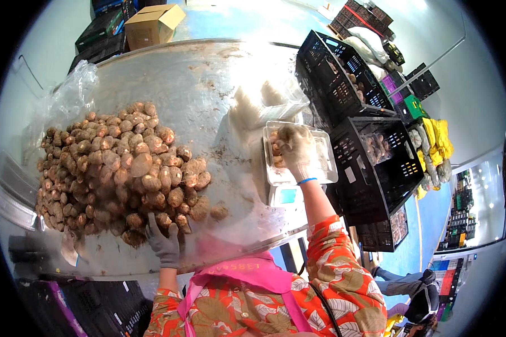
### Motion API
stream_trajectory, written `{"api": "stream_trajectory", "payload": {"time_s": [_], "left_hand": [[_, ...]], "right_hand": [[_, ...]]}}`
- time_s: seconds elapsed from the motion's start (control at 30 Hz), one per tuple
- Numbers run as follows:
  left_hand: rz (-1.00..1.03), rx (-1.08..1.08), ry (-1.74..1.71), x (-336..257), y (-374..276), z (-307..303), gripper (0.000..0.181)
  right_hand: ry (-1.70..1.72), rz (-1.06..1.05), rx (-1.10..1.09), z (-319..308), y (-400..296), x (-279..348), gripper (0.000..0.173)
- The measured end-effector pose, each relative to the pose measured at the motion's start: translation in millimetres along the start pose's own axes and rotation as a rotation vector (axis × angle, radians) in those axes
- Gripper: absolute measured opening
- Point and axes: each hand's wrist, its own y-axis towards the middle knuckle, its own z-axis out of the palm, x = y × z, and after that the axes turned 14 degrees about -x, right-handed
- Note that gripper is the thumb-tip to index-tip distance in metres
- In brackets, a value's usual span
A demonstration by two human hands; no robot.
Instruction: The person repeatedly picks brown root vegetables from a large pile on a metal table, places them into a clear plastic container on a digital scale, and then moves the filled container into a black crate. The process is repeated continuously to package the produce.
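Note:
A large heap of brown taro corms (122, 168) lies on the left of a metal table (185, 76). My left hand (163, 244), in a grey glove, rests at the heap's near edge with fingers spread, touching or close to the front corms. In a pale knit glove, my right hand (295, 145) is over a clear plastic tray (327, 164) with several corms at its left side; whether the fingers hold one is hidden. The tray sits on a digital scale (287, 196) with a lit display. Just beyond it are clear plastic bags (274, 111).
Black plastic crates (362, 168) holding bagged corms stand against the table's right side. A clear plastic sheet (78, 84) lies behind the heap. Beyond the far edge are a cardboard box (152, 27) and stacked crates (101, 33). A co-worker (417, 295) is at the lower right.

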Motion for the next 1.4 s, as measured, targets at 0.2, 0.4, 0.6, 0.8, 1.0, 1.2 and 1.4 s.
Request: {"api": "stream_trajectory", "payload": {"time_s": [0.2, 0.4, 0.6, 0.8, 1.0, 1.2, 1.4], "left_hand": [[0.114, -0.178, -0.053, -25, 20, -42, 0.059], [0.224, -0.232, -0.28, -96, 38, -31, 0.04], [-0.176, 0.098, -0.748, -161, 35, 33, 0.027], [-0.167, 0.233, -0.74, -198, 41, 75, 0.026], [-0.134, 0.426, -0.781, -220, 44, 115, 0.024], [-0.336, 0.662, -0.903, -255, 52, 158, 0.043], [-0.861, 0.961, -1.141, -288, 59, 170, 0.047]], "right_hand": [[0.03, -0.059, -0.095, -18, -20, -31, 0.04], [0.673, 0.544, -0.175, -42, -86, -111, 0.031], [1.587, 1.311, -0.114, -51, -146, -173, 0.044], [1.774, 1.176, -0.203, -24, -144, -180, 0.075], [1.439, 0.962, -0.335, -20, -128, -163, 0.051], [1.603, 0.886, -0.25, -34, -79, -122, 0.038], [0.574, 0.129, 0.003, -43, -43, -95, 0.028]]}}
